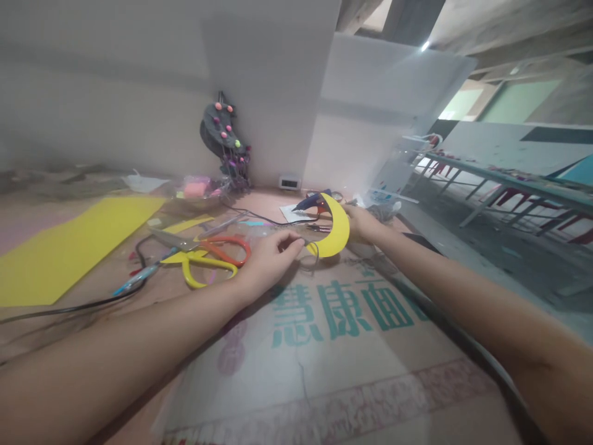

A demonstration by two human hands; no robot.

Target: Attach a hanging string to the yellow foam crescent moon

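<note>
My left hand (273,256) is closed in a pinch at the lower tip of a yellow crescent cutout (340,232), which stands upright. From those fingertips a thin grey cord (317,262) curls down in a loop. Behind the crescent's outer edge is my right hand (359,224); its fingers are hidden, so I cannot tell what they hold. A dark blue glue gun (310,203) with an orange trigger lies just beyond the crescent, its nozzle over a white card (293,214). Scissors (225,250) with orange and yellow handles lie left of my left hand.
A yellow sheet (69,253) lies at the left, near a blue pen (134,281) and a black cable (69,309). A dark crescent ornament with pompoms (222,133) stands by the white wall. A small digital display (290,183) sits at the back. Printed sheeting (343,371) covers the front.
</note>
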